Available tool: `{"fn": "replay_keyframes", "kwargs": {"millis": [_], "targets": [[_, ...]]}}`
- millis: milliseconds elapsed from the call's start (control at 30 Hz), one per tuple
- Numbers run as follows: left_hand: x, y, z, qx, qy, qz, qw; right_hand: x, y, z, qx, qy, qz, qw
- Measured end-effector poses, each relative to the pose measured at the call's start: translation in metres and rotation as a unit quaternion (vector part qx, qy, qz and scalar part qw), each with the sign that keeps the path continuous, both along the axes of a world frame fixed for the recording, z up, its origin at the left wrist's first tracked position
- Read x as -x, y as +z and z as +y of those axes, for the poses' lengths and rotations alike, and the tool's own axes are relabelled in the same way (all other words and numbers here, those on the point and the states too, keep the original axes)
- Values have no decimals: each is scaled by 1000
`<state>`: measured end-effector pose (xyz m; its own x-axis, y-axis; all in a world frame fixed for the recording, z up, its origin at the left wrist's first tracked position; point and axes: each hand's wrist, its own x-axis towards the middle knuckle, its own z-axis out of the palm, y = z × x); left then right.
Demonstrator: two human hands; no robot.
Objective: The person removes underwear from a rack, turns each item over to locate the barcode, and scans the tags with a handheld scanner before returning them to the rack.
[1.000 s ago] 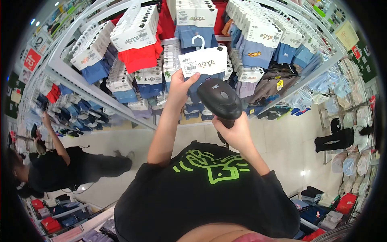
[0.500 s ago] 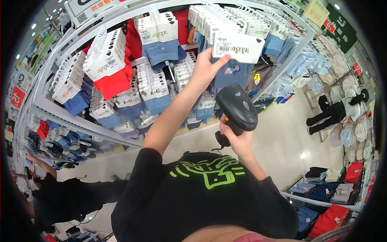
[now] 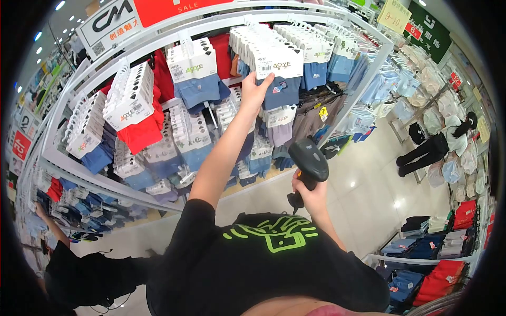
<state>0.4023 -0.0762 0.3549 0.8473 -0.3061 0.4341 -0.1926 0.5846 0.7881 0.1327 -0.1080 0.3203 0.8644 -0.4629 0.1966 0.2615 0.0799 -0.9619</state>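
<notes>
At the lower left corner of a white AOYE card pack (image 3: 282,63), my left hand (image 3: 256,89) pinches the card, with blue fabric (image 3: 282,94) hanging below it. This pack is at the front of a row of similar hanging packs (image 3: 247,39). Wrapped round the handle of a black barcode scanner (image 3: 309,160), my right hand (image 3: 312,195) is held low in front of the rack. The scanner's rounded head is raised and stands apart from the packs.
A white-framed rack (image 3: 363,84) holds rows of packs, including red ones (image 3: 139,131). At the lower left a person in black (image 3: 100,274) reaches toward another rack. Another person (image 3: 437,145) is at the right. Folded clothes (image 3: 440,282) lie on shelves at the lower right.
My left hand and the pack have moved left and back against the hanging row. My right hand has lowered slightly, and the scanner is now farther from the pack.
</notes>
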Motion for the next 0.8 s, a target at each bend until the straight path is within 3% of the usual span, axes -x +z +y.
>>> {"fn": "replay_keyframes", "kwargs": {"millis": [200, 367, 800], "targets": [[1, 8, 4, -81, 6, -6, 997, 2, -16, -8, 2, -11, 44, 999], [0, 1, -3, -67, 28, -27, 997, 4, -22, -10, 13, -17, 64, 998], [-3, -4, -1, -2, -28, 49, 998, 11, -30, -8, 29, -19, 85, 996]]}}
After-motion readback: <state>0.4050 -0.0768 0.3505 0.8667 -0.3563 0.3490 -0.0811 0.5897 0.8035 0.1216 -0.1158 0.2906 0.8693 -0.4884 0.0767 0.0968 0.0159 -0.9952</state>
